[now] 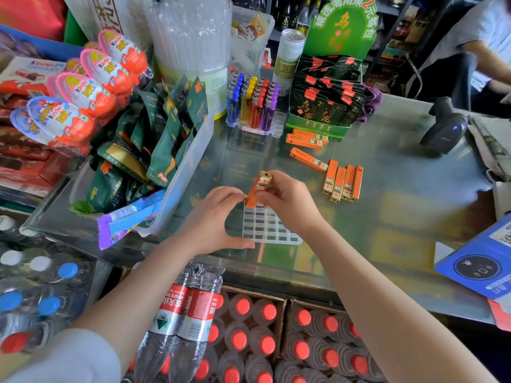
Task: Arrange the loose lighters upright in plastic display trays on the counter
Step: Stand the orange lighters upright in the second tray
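A crowded shop's glass desk (387,172) carries one empty clear grid tray (266,226) and a far tray of coloured lighters (253,105). Four orange lighters (343,183) lie side by side, four more beyond. "Kinder" eggs (91,87) stand left. The right hand (287,201) pinches orange lighters (258,187) over the grid tray; the left hand (214,217), fingers curled, touches them.

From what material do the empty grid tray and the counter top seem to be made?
Grid tray: probably clear, slightly frosted plastic; the counter shows through its thin cell walls. Counter top: looks like glass, glossy and reflective, with printed sheets visible underneath. The orange lighter, which both hands hold, has a shiny gold, metal-looking cap.
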`<state>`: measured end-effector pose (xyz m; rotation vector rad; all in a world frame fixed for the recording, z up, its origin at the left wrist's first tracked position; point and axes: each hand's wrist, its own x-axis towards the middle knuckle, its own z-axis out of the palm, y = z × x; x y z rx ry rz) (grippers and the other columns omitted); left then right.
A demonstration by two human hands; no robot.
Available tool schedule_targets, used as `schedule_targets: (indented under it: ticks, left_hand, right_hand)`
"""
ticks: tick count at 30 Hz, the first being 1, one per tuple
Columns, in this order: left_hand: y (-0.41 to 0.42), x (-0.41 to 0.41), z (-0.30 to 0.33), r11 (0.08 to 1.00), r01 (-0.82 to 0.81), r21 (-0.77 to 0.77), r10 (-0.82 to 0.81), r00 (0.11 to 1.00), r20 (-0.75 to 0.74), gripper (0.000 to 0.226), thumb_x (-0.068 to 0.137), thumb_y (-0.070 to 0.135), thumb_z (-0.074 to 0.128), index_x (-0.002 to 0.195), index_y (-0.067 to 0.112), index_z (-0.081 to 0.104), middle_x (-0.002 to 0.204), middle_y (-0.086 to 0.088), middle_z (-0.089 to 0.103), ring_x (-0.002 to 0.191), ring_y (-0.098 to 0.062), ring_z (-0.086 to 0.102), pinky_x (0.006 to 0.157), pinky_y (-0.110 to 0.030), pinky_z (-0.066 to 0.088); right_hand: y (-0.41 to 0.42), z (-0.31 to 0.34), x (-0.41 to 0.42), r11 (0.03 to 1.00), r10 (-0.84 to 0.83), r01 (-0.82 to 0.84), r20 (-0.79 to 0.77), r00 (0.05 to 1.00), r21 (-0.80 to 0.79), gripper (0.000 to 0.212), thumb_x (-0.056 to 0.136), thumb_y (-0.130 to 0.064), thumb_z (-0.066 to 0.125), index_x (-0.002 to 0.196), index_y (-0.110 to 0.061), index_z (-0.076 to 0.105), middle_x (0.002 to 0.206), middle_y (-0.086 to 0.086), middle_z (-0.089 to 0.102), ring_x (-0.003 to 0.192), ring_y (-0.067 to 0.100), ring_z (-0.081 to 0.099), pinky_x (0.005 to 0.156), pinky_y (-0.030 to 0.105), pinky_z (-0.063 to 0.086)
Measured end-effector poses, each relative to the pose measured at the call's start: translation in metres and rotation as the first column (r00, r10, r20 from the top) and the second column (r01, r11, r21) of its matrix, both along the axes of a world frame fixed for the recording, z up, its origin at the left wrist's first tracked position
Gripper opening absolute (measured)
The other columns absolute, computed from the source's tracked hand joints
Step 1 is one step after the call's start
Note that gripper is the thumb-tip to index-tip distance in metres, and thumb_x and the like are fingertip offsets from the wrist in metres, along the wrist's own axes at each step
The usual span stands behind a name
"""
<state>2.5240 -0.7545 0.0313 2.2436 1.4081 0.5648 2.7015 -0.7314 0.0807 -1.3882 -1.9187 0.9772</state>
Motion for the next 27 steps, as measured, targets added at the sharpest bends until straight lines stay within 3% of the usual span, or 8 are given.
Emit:
schedule_targets:
  ticks: [6,9,13,16,19,24,27]
  left_hand:
    - [-0.001,0.0,0.001,1.0,-0.02,-0.012,0.021,1.0,0.018,0.084,0.056,0.07,0.057,0.121,0.017,0.051,0.124,0.006,0.046,0.12,-0.01,0.035,0.095,-0.039,0.043]
    - [-0.001,0.002,0.005,0.999,-0.035,-0.033,0.036,0.999,0.036,0.084,0.056,0.07,0.056,0.121,0.017,0.051,0.123,0.006,0.047,0.119,-0.006,0.032,0.097,-0.033,0.039]
    - [-0.002,0.004,0.022,0.967,-0.041,-0.251,0.075,0.989,0.128,0.083,0.054,0.068,0.058,0.122,0.023,0.046,0.121,0.014,0.039,0.116,0.005,0.026,0.097,-0.02,0.025]
    - [-0.002,0.003,0.031,0.916,-0.025,-0.401,0.138,0.957,0.255,0.069,0.056,0.059,0.065,0.116,0.034,0.041,0.121,0.019,0.043,0.112,0.007,0.039,0.095,-0.018,0.032]
    - [-0.004,0.004,0.038,0.878,0.044,-0.476,0.208,0.862,0.463,0.066,0.052,0.054,0.067,0.11,0.032,0.044,0.116,0.02,0.052,0.106,0.014,0.049,0.088,-0.005,0.037]
    - [-0.008,0.01,0.037,0.858,0.113,-0.5,0.299,0.682,0.667,0.069,0.056,0.044,0.068,0.116,0.016,0.048,0.112,0.004,0.063,0.104,-0.005,0.06,0.081,-0.017,0.047]
    - [-0.009,0.013,0.038,0.875,0.084,-0.478,0.314,0.653,0.689,0.073,0.059,0.048,0.062,0.12,0.01,0.05,0.113,0.003,0.063,0.103,-0.004,0.059,0.078,-0.013,0.045]
  right_hand:
    - [0.003,-0.004,-0.008,0.996,0.036,-0.043,0.098,0.995,0.077,0.009,0.083,-0.007,0.062,0.092,-0.006,0.061,0.084,0.006,0.071,0.075,0.018,0.064,0.073,0.026,0.052]
    - [0.007,-0.003,-0.006,0.998,0.034,-0.039,0.101,0.994,0.051,0.006,0.083,-0.007,0.062,0.089,-0.007,0.061,0.08,-0.001,0.068,0.064,0.003,0.058,0.064,0.012,0.047]
    - [0.007,-0.001,-0.004,0.974,-0.111,0.079,-0.14,0.984,-0.213,0.009,0.085,-0.004,0.058,0.086,-0.011,0.062,0.07,-0.005,0.065,0.055,0.001,0.053,0.058,0.015,0.046]
    - [0.006,0.004,-0.002,0.927,-0.207,0.051,-0.391,0.897,-0.373,0.008,0.089,-0.005,0.054,0.086,-0.006,0.062,0.067,0.001,0.067,0.058,0.008,0.057,0.058,0.018,0.048]
    - [0.004,0.008,0.0,0.866,-0.304,-0.039,-0.587,0.751,-0.499,0.018,0.094,-0.011,0.048,0.096,0.002,0.059,0.073,0.004,0.07,0.064,0.01,0.061,0.06,0.017,0.05]
    - [0.001,0.012,0.003,0.774,-0.44,-0.148,-0.691,0.574,-0.616,0.019,0.095,-0.012,0.044,0.093,0.001,0.057,0.072,0.008,0.069,0.062,0.011,0.064,0.059,0.017,0.054]
    - [-0.003,0.008,0.005,0.762,-0.45,-0.191,-0.719,0.53,-0.618,0.013,0.094,-0.005,0.044,0.093,-0.003,0.056,0.072,0.005,0.069,0.064,0.009,0.065,0.06,0.017,0.053]
